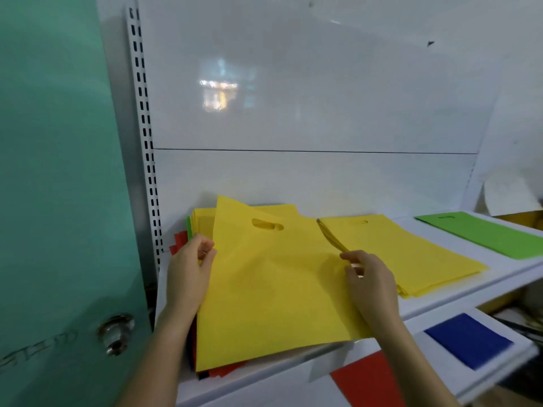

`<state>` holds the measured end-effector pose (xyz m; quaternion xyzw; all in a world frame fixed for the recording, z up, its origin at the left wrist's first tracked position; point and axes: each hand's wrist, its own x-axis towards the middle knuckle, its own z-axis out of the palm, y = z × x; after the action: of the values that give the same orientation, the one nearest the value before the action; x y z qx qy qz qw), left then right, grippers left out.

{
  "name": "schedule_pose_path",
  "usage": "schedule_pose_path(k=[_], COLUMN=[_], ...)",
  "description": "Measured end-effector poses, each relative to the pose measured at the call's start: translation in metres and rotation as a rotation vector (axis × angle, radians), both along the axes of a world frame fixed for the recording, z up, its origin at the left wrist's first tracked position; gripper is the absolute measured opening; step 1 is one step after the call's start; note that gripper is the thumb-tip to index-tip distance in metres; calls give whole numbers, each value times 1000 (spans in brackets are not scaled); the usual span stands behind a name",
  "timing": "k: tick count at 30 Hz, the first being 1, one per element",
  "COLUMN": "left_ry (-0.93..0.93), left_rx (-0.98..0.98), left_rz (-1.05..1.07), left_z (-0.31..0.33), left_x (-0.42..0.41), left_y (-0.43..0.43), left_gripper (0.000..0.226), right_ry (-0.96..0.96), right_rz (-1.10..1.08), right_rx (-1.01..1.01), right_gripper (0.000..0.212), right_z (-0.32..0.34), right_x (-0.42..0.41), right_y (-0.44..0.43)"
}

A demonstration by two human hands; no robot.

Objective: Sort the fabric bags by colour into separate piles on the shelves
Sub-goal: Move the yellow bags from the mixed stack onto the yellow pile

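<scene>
The left hand (191,268) curls its fingers (205,248) round the left edge of a yellow bag (270,289), and the right hand (367,277) pinches the bag's right edge between thumb and fingertips. That edge is lifted and curls upward just beyond the right fingertips. The bag spans the gap between the two hands, with its handle slot beyond the fingers toward the back wall.

Under it, beneath both sets of fingers, lies a mixed stack (180,240). Only slivers show: red and green beside the left fingers, red and dark blue at the near corner under the left wrist. How many bags it holds cannot be told.

Just right of the right fingers sits one yellow pile (411,251) on the upper shelf (440,301); its layers are too thin to count. Further right lies one green bag (493,233), cut off by the frame edge. Below the right wrist, on the lower shelf (517,356), are one blue bag (470,340) and one red bag (367,380), the red partly hidden by the forearm.
</scene>
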<state>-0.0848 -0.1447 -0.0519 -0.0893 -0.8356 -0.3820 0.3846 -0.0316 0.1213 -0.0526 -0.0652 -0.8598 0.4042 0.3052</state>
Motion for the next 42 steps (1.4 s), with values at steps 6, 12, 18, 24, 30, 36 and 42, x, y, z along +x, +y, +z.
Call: schedule_pose_path(k=[6,12,18,24,30,36,42], left_ry=[58,142,222,233,109,-56,-157], left_rx=[-7,-48,-39,45,86,-72,-196], left_rz=[-43,-66,-134,-228,-303,-317,-283], left_z=[11,41,55,44,12,11,35], left_x=[7,28,60,77,86,71,20], left_y=[5,23,84,183,281,344,375], left_gripper=[6,17,21,22,35,51,58], right_ry=[8,17,-26,-79,-115,-101,-47], right_rz=[33,195,232,174,94,64,84], right_rx=[-80,-356,-549,-523,-386,-292,-201], right_gripper=[27,29,27,30,40,43,46], right_z=[10,20,10,-16,-45,-43,-20], right_x=[16,55,95,117,132,111,39], right_y=[4,16,57,142,241,314,349])
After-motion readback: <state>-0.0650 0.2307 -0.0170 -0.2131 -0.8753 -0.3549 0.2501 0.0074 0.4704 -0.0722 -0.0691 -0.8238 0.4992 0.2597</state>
